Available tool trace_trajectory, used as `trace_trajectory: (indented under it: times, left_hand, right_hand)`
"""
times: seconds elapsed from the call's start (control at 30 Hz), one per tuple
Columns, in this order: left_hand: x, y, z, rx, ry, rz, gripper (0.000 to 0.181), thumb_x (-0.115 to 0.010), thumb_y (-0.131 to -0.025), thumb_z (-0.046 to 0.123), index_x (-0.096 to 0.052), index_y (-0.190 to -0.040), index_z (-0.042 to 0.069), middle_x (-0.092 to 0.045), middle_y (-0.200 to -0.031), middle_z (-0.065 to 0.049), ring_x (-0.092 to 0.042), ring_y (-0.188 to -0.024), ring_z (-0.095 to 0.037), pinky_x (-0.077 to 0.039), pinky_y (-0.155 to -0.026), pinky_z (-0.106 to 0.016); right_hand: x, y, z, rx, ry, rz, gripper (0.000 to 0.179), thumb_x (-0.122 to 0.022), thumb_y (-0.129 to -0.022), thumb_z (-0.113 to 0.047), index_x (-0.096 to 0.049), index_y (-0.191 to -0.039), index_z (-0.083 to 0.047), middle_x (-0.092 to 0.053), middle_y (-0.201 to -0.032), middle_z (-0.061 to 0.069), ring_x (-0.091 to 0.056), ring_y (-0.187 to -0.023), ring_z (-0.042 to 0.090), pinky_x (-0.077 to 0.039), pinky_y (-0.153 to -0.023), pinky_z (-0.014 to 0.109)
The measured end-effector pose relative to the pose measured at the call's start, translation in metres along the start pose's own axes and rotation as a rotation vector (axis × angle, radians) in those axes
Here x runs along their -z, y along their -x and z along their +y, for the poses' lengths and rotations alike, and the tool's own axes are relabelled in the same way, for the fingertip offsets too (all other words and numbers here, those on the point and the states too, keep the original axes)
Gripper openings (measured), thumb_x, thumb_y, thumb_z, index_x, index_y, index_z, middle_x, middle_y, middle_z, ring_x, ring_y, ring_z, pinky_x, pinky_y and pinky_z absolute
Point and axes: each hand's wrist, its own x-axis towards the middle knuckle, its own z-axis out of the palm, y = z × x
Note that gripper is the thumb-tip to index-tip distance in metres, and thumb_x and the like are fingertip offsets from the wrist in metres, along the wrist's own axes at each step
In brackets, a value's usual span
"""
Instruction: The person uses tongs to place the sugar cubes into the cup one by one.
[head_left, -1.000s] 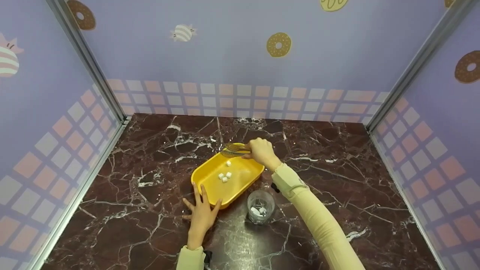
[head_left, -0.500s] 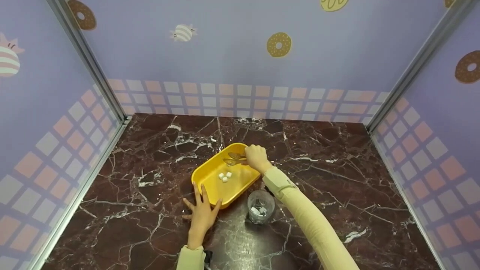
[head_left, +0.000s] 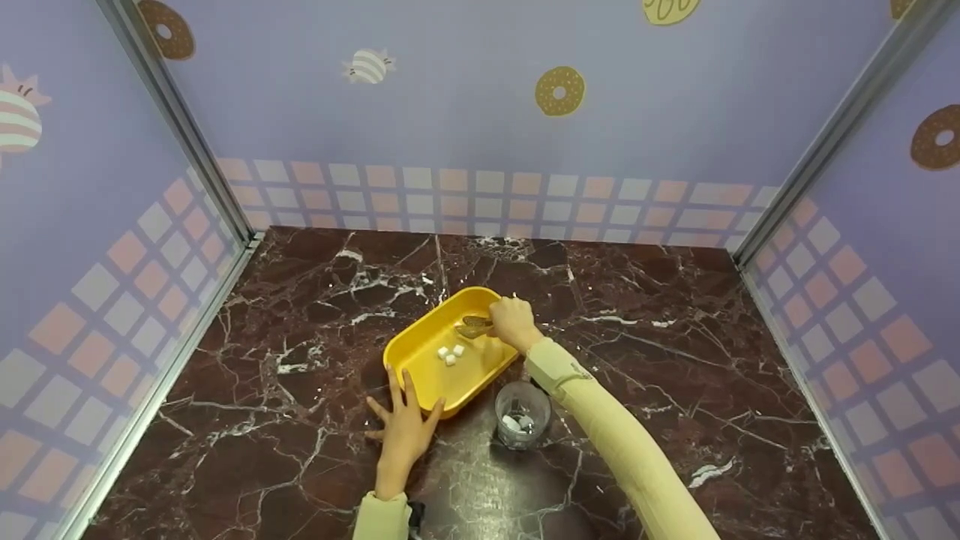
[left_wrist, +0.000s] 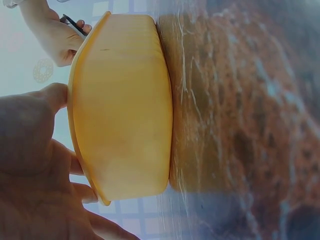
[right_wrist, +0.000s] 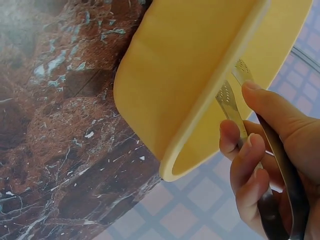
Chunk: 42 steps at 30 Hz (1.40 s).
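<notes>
My right hand (head_left: 514,324) grips metal tongs (head_left: 475,328), whose perforated tips (right_wrist: 228,95) reach down inside a yellow tray (head_left: 466,384) near its far end. In the right wrist view, thumb and fingers squeeze the tong arms, with a gap still showing between the tips. Whatever lies beneath the tips is hidden. A small cluster of white cubes (head_left: 450,360) rests on the tray floor, nearer to me than the tongs. My left hand (head_left: 405,435) has its fingers spread over the near-left corner of the tray, touching the rim (left_wrist: 75,120).
A clear glass (head_left: 523,415) holding several white pieces stands right of the tray, beside the right forearm. The dark red marbled tabletop (head_left: 300,420) is bounded by purple patterned panels (head_left: 465,120) at the back and sides.
My right hand has lowered the tongs from above the far rim into the tray, and the tips have come closer together. A lone cube there has gone from sight. The left hand stays put.
</notes>
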Motion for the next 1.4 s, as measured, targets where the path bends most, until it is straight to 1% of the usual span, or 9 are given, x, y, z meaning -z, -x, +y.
trace_trajectory:
  times: [0.17,0.37,0.47,0.8,1.1,1.23,1.4]
  left_hand:
    - [-0.001,0.0,0.0,0.0,-0.002,0.003,0.081,-0.048,-0.086,0.052,-0.014,-0.144,0.007,0.006,-0.151,-0.013,0.003,-0.122,-0.065,-0.011,-0.075,-0.083]
    - [-0.001,0.0,-0.001,-0.004,0.004,0.001,0.081,-0.048,-0.086,0.052,-0.013,-0.144,0.007,0.007,-0.151,-0.013,0.004,-0.122,-0.065,-0.01,-0.075,-0.083]
    - [-0.001,0.0,0.0,-0.008,0.0,0.005,0.081,-0.048,-0.086,0.051,-0.013,-0.144,0.007,0.006,-0.151,-0.013,0.004,-0.122,-0.065,-0.01,-0.074,-0.083]
    - [-0.001,0.0,0.001,-0.007,0.012,-0.001,0.081,-0.049,-0.086,0.05,-0.013,-0.144,0.006,0.006,-0.151,-0.014,0.005,-0.121,-0.065,-0.009,-0.074,-0.083]
    - [0.0,-0.001,0.001,-0.001,0.006,-0.007,0.081,-0.048,-0.086,0.051,-0.013,-0.144,0.007,0.008,-0.151,-0.013,0.005,-0.122,-0.064,-0.01,-0.075,-0.083]
    - [0.0,-0.001,0.001,-0.001,0.006,-0.009,0.081,-0.047,-0.086,0.051,-0.012,-0.144,0.007,0.008,-0.151,-0.013,0.005,-0.122,-0.064,-0.009,-0.075,-0.083]
    - [0.0,-0.001,0.0,0.001,0.008,-0.012,0.081,-0.047,-0.086,0.052,-0.012,-0.144,0.007,0.008,-0.151,-0.013,0.006,-0.122,-0.064,-0.008,-0.075,-0.083]
  right_hand:
    - [-0.002,0.0,0.0,0.001,0.006,0.004,0.029,-0.081,-0.059,-0.032,-0.072,-0.074,-0.01,-0.068,-0.076,0.011,-0.064,-0.068,0.029,-0.052,-0.057,0.04]
    - [-0.003,-0.001,0.0,-0.004,0.005,-0.037,0.026,-0.079,-0.062,-0.031,-0.071,-0.073,-0.01,-0.068,-0.078,0.01,-0.064,-0.069,0.029,-0.052,-0.057,0.04]
    - [-0.004,-0.001,0.001,-0.014,0.002,-0.045,0.025,-0.078,-0.063,-0.031,-0.07,-0.072,-0.009,-0.068,-0.077,0.011,-0.064,-0.069,0.029,-0.052,-0.058,0.04]
    - [-0.005,0.001,0.005,0.006,-0.005,0.011,0.022,-0.078,-0.063,-0.028,-0.069,-0.068,-0.009,-0.067,-0.073,0.011,-0.063,-0.065,0.029,-0.052,-0.055,0.04]
    - [0.001,0.004,0.007,0.01,-0.017,0.026,0.023,-0.079,-0.062,-0.028,-0.07,-0.068,-0.008,-0.067,-0.073,0.012,-0.063,-0.066,0.03,-0.052,-0.056,0.041]
    - [0.004,0.005,0.009,-0.005,-0.022,0.038,0.027,-0.079,-0.061,-0.029,-0.069,-0.071,-0.006,-0.067,-0.075,0.013,-0.063,-0.067,0.031,-0.052,-0.057,0.042]
    - [0.01,0.007,0.014,-0.009,-0.036,0.03,0.032,-0.078,-0.063,-0.033,-0.069,-0.075,-0.004,-0.067,-0.077,0.014,-0.064,-0.068,0.031,-0.052,-0.058,0.043]
